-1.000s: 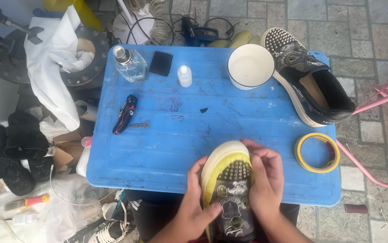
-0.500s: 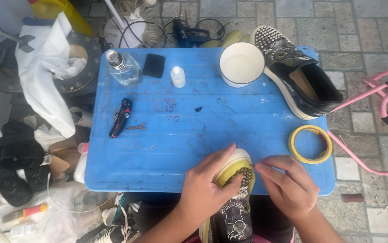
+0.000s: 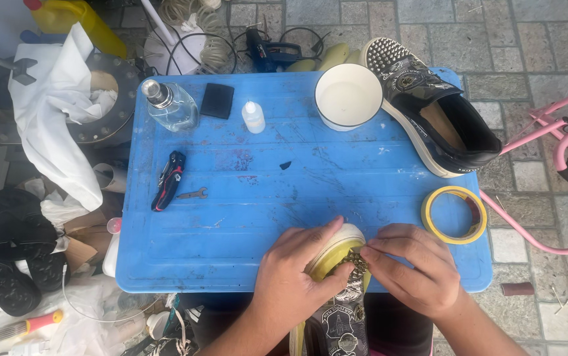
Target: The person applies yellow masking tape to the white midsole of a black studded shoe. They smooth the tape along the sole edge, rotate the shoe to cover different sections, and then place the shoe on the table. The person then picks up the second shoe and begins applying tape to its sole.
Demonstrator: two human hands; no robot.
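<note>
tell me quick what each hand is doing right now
Left hand: closed around the toe of the studded shoe.
Right hand: fingertips pinching the same shoe's studded toe.

Small white dropper btl point(image 3: 253, 117) & clear glass btl point(image 3: 170, 105), table's far-left.

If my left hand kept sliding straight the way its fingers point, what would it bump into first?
The left hand points up and right across the shoe it holds. Beyond that toe lies bare blue table; the white cup looks nearest that line, though depth is uncertain.

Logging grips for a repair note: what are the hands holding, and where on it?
A studded black shoe: the left hand clasps its yellow-taped toe, the right hand pinches the studded toe top.
</note>
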